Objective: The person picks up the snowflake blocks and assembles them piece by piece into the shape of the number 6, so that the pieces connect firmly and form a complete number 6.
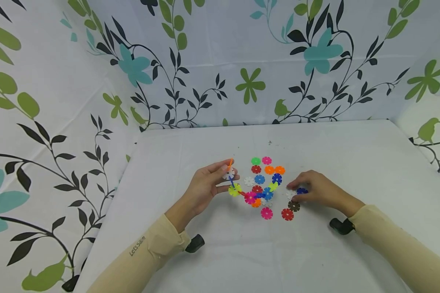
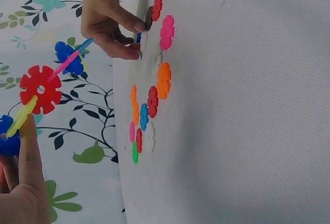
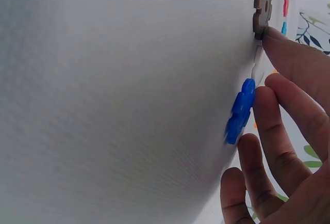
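My left hand (image 1: pixel 204 185) pinches one end of a linked chain of coloured plastic snowflake discs, near a white disc (image 1: pixel 229 174). The chain runs right through a yellow disc (image 1: pixel 235 189) and a pink disc (image 1: pixel 250 197) to a light-blue disc (image 1: pixel 267 193). In the left wrist view a red disc (image 2: pixel 40 90) of the chain stands above the left fingers. My right hand (image 1: pixel 318 191) pinches a loose white disc (image 1: pixel 290 195) at the tabletop, its thumb and index finger at the rim. Beside those fingers lie a blue disc (image 3: pixel 240 113) and a brown disc (image 3: pixel 263 4).
Several loose discs lie between the hands, among them a green disc (image 1: pixel 256 161), an orange disc (image 1: pixel 280 170) and a dark-blue disc (image 1: pixel 277 179). Nearer the front are a pink disc (image 1: pixel 267 213) and a red disc (image 1: pixel 287 214). A leaf-patterned cloth (image 1: pixel 205 65) hangs behind the white table (image 1: pixel 242 260).
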Available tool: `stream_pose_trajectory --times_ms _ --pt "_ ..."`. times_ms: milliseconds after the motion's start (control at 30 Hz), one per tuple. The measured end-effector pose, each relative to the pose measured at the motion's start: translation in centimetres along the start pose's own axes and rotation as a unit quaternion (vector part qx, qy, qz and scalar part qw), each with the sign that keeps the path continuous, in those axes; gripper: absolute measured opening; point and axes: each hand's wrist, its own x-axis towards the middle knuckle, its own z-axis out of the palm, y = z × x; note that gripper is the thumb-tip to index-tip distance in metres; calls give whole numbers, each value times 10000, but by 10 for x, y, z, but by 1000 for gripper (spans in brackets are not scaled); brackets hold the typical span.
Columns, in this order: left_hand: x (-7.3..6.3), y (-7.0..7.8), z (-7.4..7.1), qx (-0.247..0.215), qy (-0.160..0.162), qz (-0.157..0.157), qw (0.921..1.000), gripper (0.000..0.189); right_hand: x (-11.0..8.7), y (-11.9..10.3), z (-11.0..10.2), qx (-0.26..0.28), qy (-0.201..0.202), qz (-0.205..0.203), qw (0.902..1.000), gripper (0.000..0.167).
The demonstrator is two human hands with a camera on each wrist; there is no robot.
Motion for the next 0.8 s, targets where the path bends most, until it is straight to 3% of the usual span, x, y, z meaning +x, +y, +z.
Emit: stream_pose_trajectory --times_ms 467,633,800 --pt "-1 -1 -3 -19 -52 22 10000 41 2 -6 -2 -50 -137 137 9998 24" --pt "-2 -2 -3 19 -93 37 9999 38 0 -10 -2 3 42 399 9992 19" --pt "-3 -3 -4 92 -138 46 9999 40 0 -13 -4 157 381 347 9985 15"
